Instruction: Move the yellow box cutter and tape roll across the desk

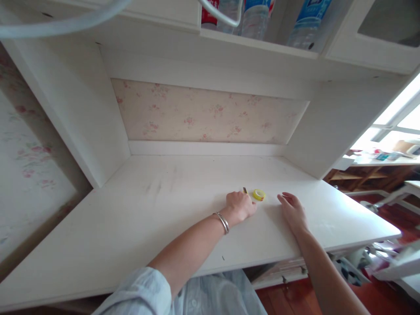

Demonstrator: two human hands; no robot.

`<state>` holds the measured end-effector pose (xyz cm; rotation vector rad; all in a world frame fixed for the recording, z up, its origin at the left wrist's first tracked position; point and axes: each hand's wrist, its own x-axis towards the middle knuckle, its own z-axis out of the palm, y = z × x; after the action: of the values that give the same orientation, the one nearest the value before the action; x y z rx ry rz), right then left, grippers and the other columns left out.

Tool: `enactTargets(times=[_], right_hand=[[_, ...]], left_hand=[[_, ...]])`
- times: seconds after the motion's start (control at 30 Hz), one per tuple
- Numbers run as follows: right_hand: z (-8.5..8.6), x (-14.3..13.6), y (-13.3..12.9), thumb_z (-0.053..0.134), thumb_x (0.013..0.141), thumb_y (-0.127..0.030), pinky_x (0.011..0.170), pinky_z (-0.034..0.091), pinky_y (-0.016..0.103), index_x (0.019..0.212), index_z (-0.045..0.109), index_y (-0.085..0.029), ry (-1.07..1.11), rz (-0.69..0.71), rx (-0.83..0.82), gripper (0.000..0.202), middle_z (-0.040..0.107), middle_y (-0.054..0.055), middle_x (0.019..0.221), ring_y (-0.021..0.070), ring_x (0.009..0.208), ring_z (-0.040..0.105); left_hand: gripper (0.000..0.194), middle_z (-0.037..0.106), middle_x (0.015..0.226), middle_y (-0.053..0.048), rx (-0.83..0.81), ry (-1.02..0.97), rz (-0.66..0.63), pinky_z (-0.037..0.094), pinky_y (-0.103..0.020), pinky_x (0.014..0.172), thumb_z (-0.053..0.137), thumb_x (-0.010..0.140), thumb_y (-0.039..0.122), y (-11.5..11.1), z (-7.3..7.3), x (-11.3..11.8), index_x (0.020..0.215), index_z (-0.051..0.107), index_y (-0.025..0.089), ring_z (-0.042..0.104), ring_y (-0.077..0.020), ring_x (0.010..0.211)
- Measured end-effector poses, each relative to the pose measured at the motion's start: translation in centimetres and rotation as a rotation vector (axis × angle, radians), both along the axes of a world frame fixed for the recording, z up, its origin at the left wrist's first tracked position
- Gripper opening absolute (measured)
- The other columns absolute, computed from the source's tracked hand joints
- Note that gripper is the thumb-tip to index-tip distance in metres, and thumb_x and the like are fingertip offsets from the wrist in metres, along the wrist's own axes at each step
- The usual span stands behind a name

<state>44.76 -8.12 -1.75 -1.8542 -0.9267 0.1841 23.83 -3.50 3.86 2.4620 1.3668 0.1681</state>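
My left hand (240,205), with a silver bracelet (223,222) on its wrist, is closed low over the white desk (157,218). A small dark-tipped object (245,190) with a yellowish part pokes out past its knuckles; the rest of it is hidden. Just right of that hand, a roll of yellow tape (259,194) lies on the desk. My right hand (294,212) rests farther right, its fingers bent and close together, with the tape roll to its left. Whatever it may hold is too small to make out.
Above the desk, a shelf (259,42) holds several bottles. White side panels stand at left and right. A small dark mark (223,258) is near the front edge. Open drawers (282,271) sit below the desk.
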Motion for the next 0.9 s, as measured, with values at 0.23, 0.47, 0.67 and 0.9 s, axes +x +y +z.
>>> enactTargets(times=[0.23,0.47,0.67,0.9], right_hand=[[-0.4,-0.3,1.1,0.050,0.071,-0.055,0.075,0.041,0.034,0.106,0.058,-0.019,-0.091,0.028,-0.042,0.051,0.064,0.007,0.090,0.0202,0.080,0.057],[0.3,-0.7,0.8,0.046,0.073,-0.052,0.075,0.041,0.034,0.103,0.059,-0.019,-0.118,0.007,-0.062,0.047,0.065,0.009,0.093,0.0210,0.081,0.058],[2.0,-4.7,-1.1,0.043,0.077,-0.049,0.072,0.041,0.033,0.095,0.062,-0.019,-0.165,-0.009,0.060,0.040,0.067,0.007,0.086,0.0207,0.076,0.059],[4.7,-19.0,-0.1,0.039,0.083,-0.041,0.064,0.044,0.027,0.086,0.062,-0.024,-0.355,0.796,-0.083,0.029,0.067,0.002,0.078,0.0175,0.070,0.059]], left_hand=[[0.041,0.066,0.094,-0.014,0.052,-0.021,0.003,0.046,-0.034,0.076,0.037,0.081,0.043,0.2,-1.8,3.7,0.094,0.065,0.015,0.060,-0.0246,0.091],[0.060,0.065,0.096,-0.015,-0.003,-0.077,-0.022,0.045,-0.036,0.078,0.020,0.085,0.051,-0.2,-0.9,2.3,0.096,0.065,0.013,0.059,-0.0262,0.092],[0.044,0.065,0.099,-0.011,0.019,-0.108,-0.036,0.043,-0.031,0.076,0.027,0.086,0.036,0.4,-0.8,-7.0,0.088,0.066,0.017,0.059,-0.0223,0.090],[0.041,0.065,0.090,-0.004,0.041,-0.405,0.103,0.043,-0.025,0.075,0.028,0.089,0.044,-0.3,-1.1,-16.2,0.092,0.062,0.020,0.058,-0.0160,0.084]])
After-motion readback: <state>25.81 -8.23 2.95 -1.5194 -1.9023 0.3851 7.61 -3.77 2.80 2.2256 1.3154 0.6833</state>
